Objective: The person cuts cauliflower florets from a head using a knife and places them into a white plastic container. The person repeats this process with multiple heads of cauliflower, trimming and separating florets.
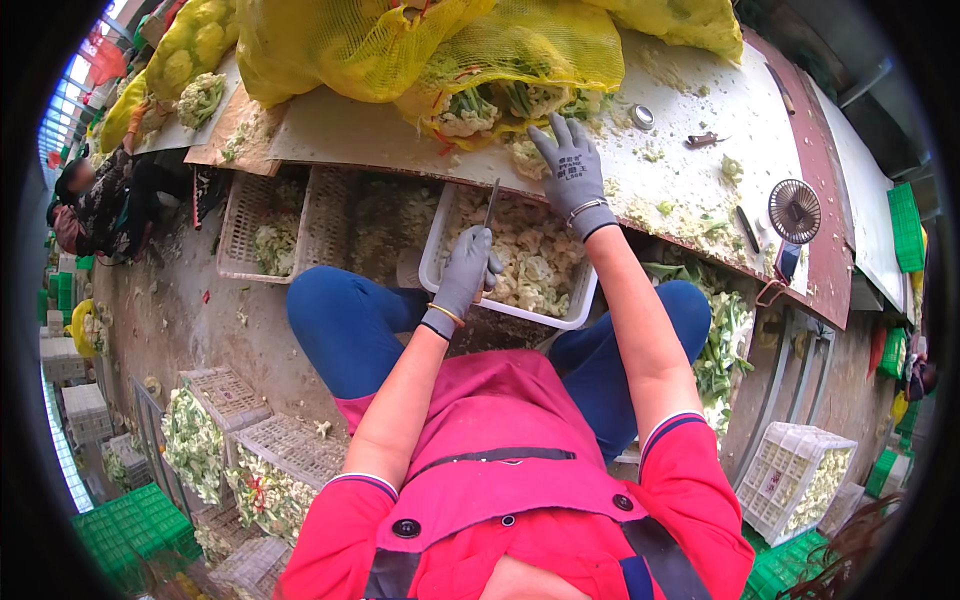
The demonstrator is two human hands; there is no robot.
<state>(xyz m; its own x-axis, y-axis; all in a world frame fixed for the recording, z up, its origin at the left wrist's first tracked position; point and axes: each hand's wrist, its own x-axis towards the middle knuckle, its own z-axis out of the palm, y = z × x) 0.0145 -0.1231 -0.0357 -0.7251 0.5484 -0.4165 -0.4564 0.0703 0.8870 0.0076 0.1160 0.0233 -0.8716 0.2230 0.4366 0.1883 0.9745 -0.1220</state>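
Observation:
My left hand (466,264), in a grey work glove, grips a knife (492,204) with its blade pointing away from me. Below the blade stands a white plastic crate (581,311) of cut cauliflower florets (525,262). My right hand (571,166), gloved alike, reaches over the table edge with fingers apart. Just left of it lies a piece of cauliflower (529,159); whether the fingers touch it is hidden. Beyond the fingertips, a yellow mesh bag (540,56) lies with its mouth towards me, whole cauliflower heads (469,112) showing there.
On the table (337,135) lie a small knife (703,139), a metal ring-shaped object (642,116), a black-handled tool (748,229) and a small fan (795,211). Another crate (259,225) stands at left. Leaf trimmings (724,337) are piled right of my knee. A person (105,195) sits far left.

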